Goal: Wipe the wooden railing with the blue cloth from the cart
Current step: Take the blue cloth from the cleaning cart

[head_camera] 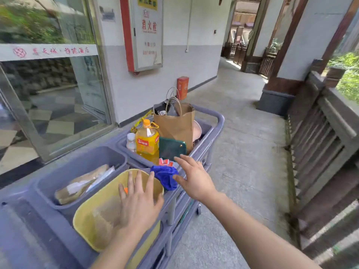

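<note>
Reach for cloth, not yet gripped.
Blue cloth (165, 176) bunched on cart (217, 121) rim, frame centre; right hand (194, 178) spread, empty, just beside it, nearer than open left hand (138, 204).

hotel veranda | cleaning cart (211, 121) | fire-hydrant cabinet (144, 33) | wooden railing (326, 121)

Bright, even daylight fills the corridor, coming in from the open side at three o'clock, where the foliage (349, 78) is blown out. The glass door (48, 90) at nine o'clock carries reflections and mild glare. Straight lines bow toward the edges (wide-angle lens). The hands (138, 202) and frame corners are softly blurred; shadows are faint.
</note>
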The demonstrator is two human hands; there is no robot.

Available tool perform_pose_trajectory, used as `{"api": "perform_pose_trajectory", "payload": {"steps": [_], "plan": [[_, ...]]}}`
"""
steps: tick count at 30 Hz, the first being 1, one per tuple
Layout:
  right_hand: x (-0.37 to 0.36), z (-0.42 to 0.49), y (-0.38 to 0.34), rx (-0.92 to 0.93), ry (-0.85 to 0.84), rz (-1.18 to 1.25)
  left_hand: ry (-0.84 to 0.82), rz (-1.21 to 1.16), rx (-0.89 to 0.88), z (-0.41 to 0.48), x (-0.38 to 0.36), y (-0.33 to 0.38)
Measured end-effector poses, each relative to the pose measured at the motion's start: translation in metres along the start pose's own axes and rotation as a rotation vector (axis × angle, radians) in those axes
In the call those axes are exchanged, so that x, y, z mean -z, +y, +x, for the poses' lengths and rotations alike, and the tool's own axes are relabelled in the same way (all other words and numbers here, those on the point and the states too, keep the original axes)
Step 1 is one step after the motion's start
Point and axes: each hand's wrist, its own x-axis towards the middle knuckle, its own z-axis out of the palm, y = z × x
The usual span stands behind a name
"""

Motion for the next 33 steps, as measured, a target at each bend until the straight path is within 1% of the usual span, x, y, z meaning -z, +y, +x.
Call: {"api": "perform_pose_trajectory", "payload": {"steps": [3,6,8,13,15,17,20,25,30,33], "plan": [[-0.022,0.025,0.009,0.003,-0.046,-0.002,-0.097,-0.022,0.031,0.015,-0.026,0.001],[-0.047,0.045,0.016,0.016,-0.136,0.008,-0.192,-0.039,0.081,0.019,-0.054,0.006],[-0.062,0.057,0.022,0.053,-0.175,-0.013,-0.198,-0.047,0.102,0.019,-0.069,0.010],[-0.093,0.071,0.039,0.185,-0.286,-0.126,-0.237,0.050,0.090,0.013,-0.090,0.019],[-0.101,0.072,0.045,0.227,-0.258,-0.186,-0.226,0.061,0.101,0.012,-0.094,0.019],[-0.105,0.069,0.049,0.256,-0.176,-0.231,-0.214,0.072,0.107,0.013,-0.095,0.020],[-0.108,0.069,0.048,0.250,-0.095,-0.258,-0.232,0.073,0.132,0.015,-0.095,0.021],[-0.102,0.077,0.042,0.221,-0.106,-0.160,-0.240,0.088,0.131,0.014,-0.092,0.021],[-0.085,0.069,0.053,0.118,0.001,-0.027,-0.193,0.013,0.152,0.019,-0.080,0.019],[-0.068,0.057,0.063,0.062,0.054,0.031,-0.150,-0.001,0.110,0.025,-0.073,0.022]]}}
